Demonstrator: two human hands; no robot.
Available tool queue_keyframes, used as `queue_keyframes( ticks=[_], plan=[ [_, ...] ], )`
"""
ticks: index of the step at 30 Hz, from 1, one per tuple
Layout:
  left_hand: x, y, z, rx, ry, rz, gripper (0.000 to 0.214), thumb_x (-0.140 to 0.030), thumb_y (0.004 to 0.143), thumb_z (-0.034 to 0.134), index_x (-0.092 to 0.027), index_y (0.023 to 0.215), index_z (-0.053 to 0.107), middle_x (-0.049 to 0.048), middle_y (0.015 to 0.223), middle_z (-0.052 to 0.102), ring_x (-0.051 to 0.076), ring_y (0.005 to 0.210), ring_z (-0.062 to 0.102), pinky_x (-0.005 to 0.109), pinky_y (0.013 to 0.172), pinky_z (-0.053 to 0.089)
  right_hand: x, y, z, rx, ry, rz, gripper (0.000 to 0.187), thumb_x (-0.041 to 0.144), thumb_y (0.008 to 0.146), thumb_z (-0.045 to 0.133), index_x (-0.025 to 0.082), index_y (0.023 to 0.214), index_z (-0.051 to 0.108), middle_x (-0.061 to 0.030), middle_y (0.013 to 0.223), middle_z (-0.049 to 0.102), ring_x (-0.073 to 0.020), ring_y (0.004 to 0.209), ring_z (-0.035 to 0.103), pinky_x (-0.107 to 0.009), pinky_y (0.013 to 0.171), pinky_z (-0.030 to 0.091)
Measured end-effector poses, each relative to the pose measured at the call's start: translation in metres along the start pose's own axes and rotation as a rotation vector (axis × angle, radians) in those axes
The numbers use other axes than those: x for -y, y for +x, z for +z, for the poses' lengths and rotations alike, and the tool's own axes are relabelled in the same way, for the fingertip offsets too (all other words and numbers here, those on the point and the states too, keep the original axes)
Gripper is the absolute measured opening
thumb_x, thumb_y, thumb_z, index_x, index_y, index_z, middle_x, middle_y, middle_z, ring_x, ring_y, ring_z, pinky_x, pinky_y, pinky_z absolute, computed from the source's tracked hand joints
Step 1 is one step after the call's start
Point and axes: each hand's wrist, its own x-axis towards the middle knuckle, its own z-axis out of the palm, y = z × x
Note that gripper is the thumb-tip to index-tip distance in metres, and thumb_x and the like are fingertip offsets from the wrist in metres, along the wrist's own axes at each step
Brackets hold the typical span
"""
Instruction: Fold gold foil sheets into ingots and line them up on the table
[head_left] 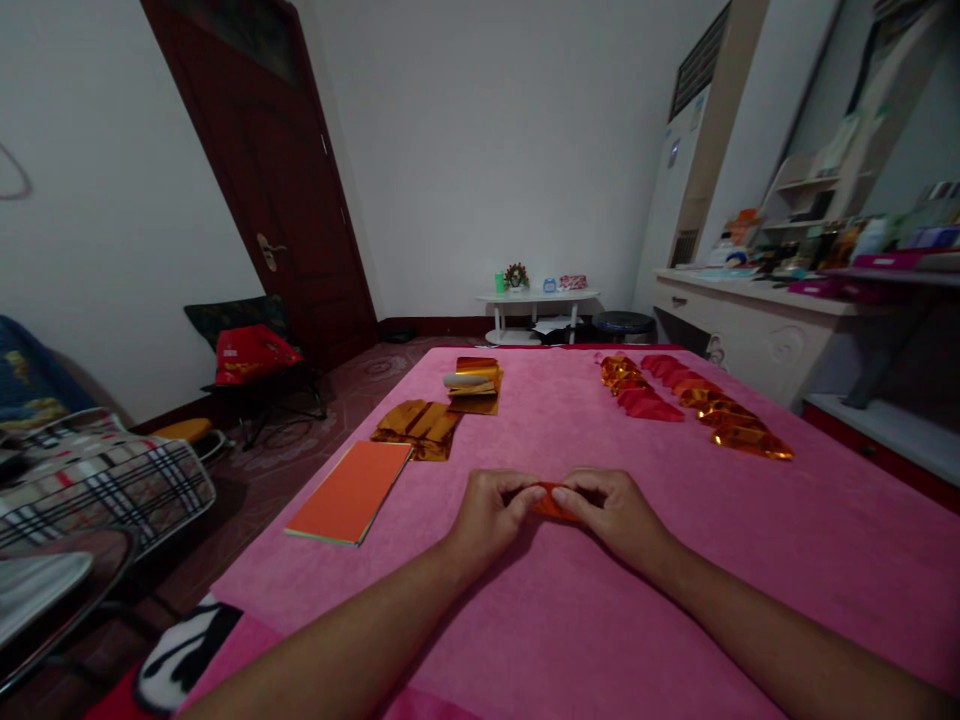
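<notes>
Both my hands meet at the middle of the pink-covered table, pinching a small folded piece of orange paper between them. My left hand grips its left end, thumb pressed on top. On its right end lies the thumb of my right hand, with the fingers curled behind. The fingers cover much of the paper, so its full shape is hidden. To the left lies a flat stack of orange paper sheets. Beyond it are folded gold foil pieces and a pile of shiny gold foil sheets, partly curled.
At the far right of the pink cloth lie rows of folded red pieces and shiny gold pieces. A cream dresser stands right of the table. A chair with a red bag is at the left, near a dark red door.
</notes>
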Motion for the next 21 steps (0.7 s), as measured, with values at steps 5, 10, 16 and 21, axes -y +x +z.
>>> queue_keyframes(
  ticks=[5,10,16,21],
  plan=[
    [0.001,-0.001,0.002,0.03,-0.011,-0.005,0.028,-0.035,0.081,0.057,-0.011,0.067,0.063,-0.0013,0.058,0.052,0.008,0.056,0.043,0.019,0.053,0.033,0.007,-0.003,-0.002,0.031,0.027,-0.053,0.034,0.03,0.085,0.049,0.017,0.054,0.049,0.0021,0.056,0.043,-0.0108,0.054,0.042,-0.023,0.052,0.032],
    [-0.001,-0.002,0.001,0.19,-0.011,-0.075,0.042,-0.046,0.071,0.067,-0.012,0.054,0.05,-0.0053,0.051,0.037,0.005,0.049,0.031,0.019,0.045,0.023,0.014,-0.007,-0.003,0.1,0.022,-0.11,0.039,0.03,0.086,0.049,0.017,0.05,0.044,0.0023,0.053,0.04,-0.0097,0.051,0.04,-0.023,0.051,0.03],
    [-0.004,-0.005,-0.001,0.359,-0.103,-0.114,0.044,-0.049,0.078,0.058,-0.012,0.055,0.051,-0.0028,0.048,0.047,0.006,0.044,0.038,0.018,0.045,0.029,0.014,-0.009,-0.003,0.147,0.076,-0.11,0.04,0.035,0.087,0.049,0.016,0.052,0.046,0.0016,0.055,0.042,-0.01,0.052,0.04,-0.023,0.051,0.03],
    [-0.007,-0.005,0.001,0.35,-0.164,-0.069,0.049,-0.049,0.086,0.046,-0.013,0.054,0.051,-0.0011,0.047,0.049,0.006,0.043,0.041,0.019,0.048,0.034,0.008,-0.009,0.0,0.074,0.138,0.003,0.043,0.04,0.086,0.048,0.017,0.051,0.04,0.0036,0.053,0.034,-0.0086,0.05,0.033,-0.022,0.047,0.026]
  ],
)
